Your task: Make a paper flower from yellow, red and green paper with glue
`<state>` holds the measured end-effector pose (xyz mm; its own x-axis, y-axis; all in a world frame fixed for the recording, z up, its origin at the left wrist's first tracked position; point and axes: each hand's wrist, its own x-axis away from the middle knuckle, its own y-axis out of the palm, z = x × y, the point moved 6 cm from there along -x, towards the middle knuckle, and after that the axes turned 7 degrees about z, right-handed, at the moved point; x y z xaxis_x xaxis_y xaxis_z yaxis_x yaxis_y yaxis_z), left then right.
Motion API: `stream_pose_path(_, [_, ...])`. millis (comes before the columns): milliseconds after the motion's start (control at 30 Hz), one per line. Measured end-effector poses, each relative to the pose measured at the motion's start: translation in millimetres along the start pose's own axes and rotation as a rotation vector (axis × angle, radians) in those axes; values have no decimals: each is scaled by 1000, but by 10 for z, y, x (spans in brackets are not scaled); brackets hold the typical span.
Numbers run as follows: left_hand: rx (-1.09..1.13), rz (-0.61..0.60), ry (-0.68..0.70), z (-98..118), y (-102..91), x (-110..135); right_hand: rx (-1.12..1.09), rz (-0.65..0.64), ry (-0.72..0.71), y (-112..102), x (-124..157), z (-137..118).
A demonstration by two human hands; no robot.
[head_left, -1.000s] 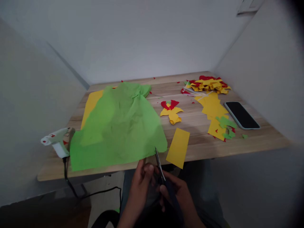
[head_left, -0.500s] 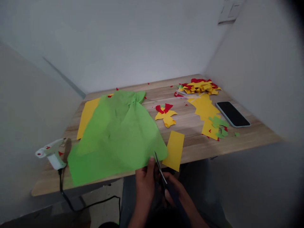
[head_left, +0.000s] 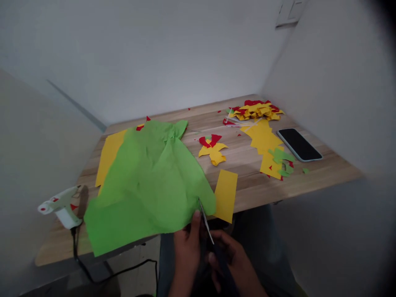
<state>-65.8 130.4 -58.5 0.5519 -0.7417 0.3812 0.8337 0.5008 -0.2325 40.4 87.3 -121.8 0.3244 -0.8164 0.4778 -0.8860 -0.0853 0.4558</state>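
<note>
Table: we see a wooden top running across the middle of the frame, its near edge low in the picture.
Green sheet: the largest thing on the table, crumpled, left of centre; its lower right edge hangs past the near table edge, and that is where we are working.
Yellow sheet: lies under the green one, showing at its upper left side.
Scraps: a red and yellow heap at the upper right of the table, with looser yellow and green offcuts below it.
Phone: dark screen up, right of the offcuts, near the table's right end.
Glue gun: white, at the far left edge of the table, cord dropping below.
Yellow strip: lower centre, just right of the green sheet's corner.
Cut-out: small red and yellow shape at centre.
Left hand: bottom centre; our thumb and fingers pinch the green sheet's lower right edge.
Right hand: bottom centre, fingers closed round the scissor handles.
Scissors: blades point up into the green edge, beside the left thumb; we cannot tell how far they are parted.
</note>
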Motion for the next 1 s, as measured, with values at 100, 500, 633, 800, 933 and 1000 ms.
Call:
stream_pose_path(100, [-40,-31,7,17,-23,-32,-82,-51,-31,-8,-8,176])
stream_pose_path(500, [-33,-48,67,-87,-153,-34,18,-59,-10,-107,161,197])
stream_pose_path(633, [-33,-55,69,-231,-209,13,22,-30,-22,-96,172,99])
stream_pose_path(800, [-109,-166,50,-302,-109,37,52,-4,-18,-123,230,133])
stream_pose_path(933, [-81,-147,8,-300,-17,54,76,32,-25,-166,255,139])
stream_pose_path(1000, [-50,-97,1,-297,-9,62,92,33,-12,-178,262,108])
